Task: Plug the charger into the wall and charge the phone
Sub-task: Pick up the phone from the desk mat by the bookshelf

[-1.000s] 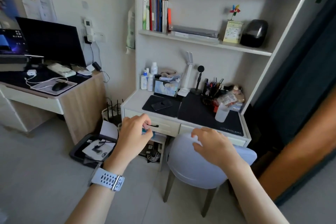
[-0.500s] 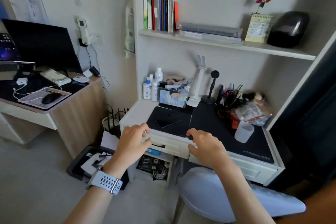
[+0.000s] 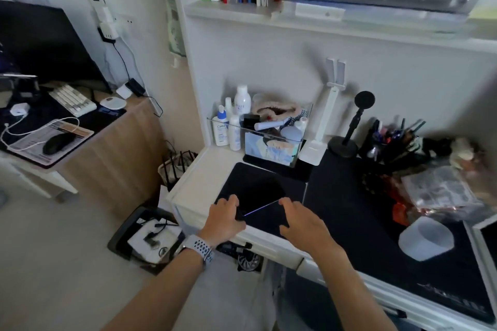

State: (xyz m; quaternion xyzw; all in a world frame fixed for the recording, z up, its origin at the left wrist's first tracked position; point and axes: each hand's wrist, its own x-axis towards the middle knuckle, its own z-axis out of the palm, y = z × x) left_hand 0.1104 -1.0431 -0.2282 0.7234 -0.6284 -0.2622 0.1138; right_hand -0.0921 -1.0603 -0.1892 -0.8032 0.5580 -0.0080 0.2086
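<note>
A dark phone (image 3: 258,193) lies on the black mat (image 3: 269,169) at the left of the white desk (image 3: 188,185); its near edge glints. My left hand (image 3: 226,219), with a white watch on the wrist, curls its fingers over the phone's near left corner. My right hand (image 3: 302,222) is spread, with one fingertip touching the phone's near right corner. A white charger (image 3: 18,109) with its white cable (image 3: 40,129) rests on the wooden desk at the left. The wall socket (image 3: 125,20) is above that desk, beside several plugged adapters (image 3: 106,27).
A clear box of toiletries (image 3: 271,142), a white lamp (image 3: 322,126), a black stand (image 3: 352,126), a pen holder (image 3: 395,142) and a translucent cup (image 3: 426,238) crowd the white desk. Monitor (image 3: 40,43), keyboard (image 3: 72,99) and mouse (image 3: 57,141) sit left. A tray (image 3: 126,231) lies on the floor.
The view has moved closer to the white desk. Both hands have risen from the drawer front onto the mat and now touch the phone's near corners.
</note>
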